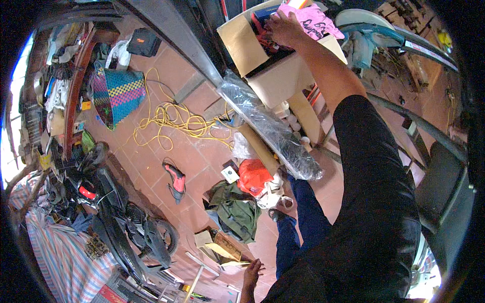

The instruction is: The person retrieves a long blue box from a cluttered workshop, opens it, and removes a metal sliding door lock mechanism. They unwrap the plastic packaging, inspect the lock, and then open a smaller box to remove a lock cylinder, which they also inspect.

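Observation:
My right arm stretches up to an open cardboard box [280,81] at the top. Inside its opening, my right hand [287,31] rests over red and dark contents with its fingers apart. Just right of that hand, a pink cloth or bag [316,21] with dark lettering lies on the box's contents. What is under the palm is hidden. Low in the view hangs my left hand [252,272], its fingers loosely apart and nothing visible in them. It is nearest to a small opened carton [222,250] on the tiled floor.
A plastic-wrapped long package [270,126] leans below the box. Tangled yellow cord [174,121], a red-and-black shoe-like item [175,181], a green bag [235,209] and an orange bag [253,177] lie on the floor. A motorbike [118,217] stands left; a teal machine [364,45] stands right.

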The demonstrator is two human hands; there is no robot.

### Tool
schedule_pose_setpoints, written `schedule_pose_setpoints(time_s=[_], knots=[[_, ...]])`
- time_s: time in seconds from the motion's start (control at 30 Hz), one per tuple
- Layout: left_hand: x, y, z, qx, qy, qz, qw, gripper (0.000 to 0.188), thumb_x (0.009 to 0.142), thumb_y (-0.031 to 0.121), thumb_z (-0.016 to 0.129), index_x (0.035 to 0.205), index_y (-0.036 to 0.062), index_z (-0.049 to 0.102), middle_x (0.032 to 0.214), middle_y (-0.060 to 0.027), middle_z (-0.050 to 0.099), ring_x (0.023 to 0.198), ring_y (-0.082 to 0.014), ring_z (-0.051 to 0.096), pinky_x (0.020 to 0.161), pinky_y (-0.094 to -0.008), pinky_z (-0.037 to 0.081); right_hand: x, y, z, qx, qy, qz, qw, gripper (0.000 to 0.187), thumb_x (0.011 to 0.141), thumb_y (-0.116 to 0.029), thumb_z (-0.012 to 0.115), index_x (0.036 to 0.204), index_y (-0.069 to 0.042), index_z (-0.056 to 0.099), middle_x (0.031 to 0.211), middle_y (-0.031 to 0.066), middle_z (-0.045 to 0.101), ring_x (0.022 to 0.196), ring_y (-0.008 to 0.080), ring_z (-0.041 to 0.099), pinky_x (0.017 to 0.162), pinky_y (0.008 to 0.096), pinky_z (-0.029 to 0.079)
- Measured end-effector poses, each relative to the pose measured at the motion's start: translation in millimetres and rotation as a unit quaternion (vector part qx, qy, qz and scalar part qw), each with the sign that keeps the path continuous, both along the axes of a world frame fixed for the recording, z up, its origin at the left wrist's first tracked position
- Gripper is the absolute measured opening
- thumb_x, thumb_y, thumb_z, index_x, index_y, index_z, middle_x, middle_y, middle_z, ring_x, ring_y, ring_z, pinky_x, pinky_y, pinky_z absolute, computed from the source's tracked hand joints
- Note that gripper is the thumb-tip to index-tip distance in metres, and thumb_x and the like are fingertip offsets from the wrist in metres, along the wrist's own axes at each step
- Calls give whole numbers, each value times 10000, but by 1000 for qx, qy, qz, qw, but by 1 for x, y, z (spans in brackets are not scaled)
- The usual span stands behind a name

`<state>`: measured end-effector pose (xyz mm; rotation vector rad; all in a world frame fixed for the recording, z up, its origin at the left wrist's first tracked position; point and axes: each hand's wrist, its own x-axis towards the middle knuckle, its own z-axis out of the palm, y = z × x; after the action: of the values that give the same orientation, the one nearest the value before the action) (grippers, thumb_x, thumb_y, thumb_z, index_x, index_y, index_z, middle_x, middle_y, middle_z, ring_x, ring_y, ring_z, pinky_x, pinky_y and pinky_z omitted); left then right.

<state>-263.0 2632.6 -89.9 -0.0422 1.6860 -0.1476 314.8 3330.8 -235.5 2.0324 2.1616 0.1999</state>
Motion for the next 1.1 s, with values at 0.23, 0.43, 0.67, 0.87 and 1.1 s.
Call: schedule_pose_setpoints(time_s=[0.23, 0.43, 0.67, 0.87, 1.1], knots=[[17, 28, -5, 41, -5, -9, 999, 592, 1003, 459, 590, 1393, 17, 532, 1156, -148, 695, 990, -244, 707, 743, -351, 563, 18, 6, -19, -103, -122, 28, 987, 366, 927, -463, 589, 1000, -166, 790, 997, 83, 733, 1035, 271, 640, 879, 456, 411], [24, 36, -15, 15, 4, 28, 999, 555, 1010, 408, 588, 1402, 19, 527, 1149, -148, 699, 989, -242, 711, 718, -319, 560, 35, -1, -44, -41, 208, -148, 966, 370, 994, -402, 518, 1214, -150, 678, 1083, 246, 654, 1135, 479, 605, 973, 538, 486], [31, 24, -30, 10, -25, 70, 997, 538, 1012, 413, 597, 1398, 43, 534, 1145, -152, 705, 966, -245, 715, 765, -351, 554, 11, 40, -61, 30, 205, -188, 960, 394, 992, -160, 478, 1375, -249, 474, 1263, 252, 531, 1123, 447, 640, 901, 522, 534], [40, 20, -23, -1, 2, 42, 999, 525, 1011, 374, 602, 1407, 40, 522, 1155, -152, 704, 969, -252, 715, 762, -373, 573, 25, 46, -75, 29, 175, -99, 979, 366, 977, -128, 477, 1333, -212, 460, 1269, 213, 573, 1098, 440, 655, 874, 509, 543], [29, -10, -40, 7, -6, 84, 996, 528, 997, 362, 635, 1383, 15, 543, 1122, -149, 710, 972, -250, 716, 746, -357, 572, 34, 49, -43, -61, 60, -73, 994, 337, 932, -95, 531, 1261, -152, 577, 1265, 168, 635, 1122, 366, 664, 886, 463, 566]])
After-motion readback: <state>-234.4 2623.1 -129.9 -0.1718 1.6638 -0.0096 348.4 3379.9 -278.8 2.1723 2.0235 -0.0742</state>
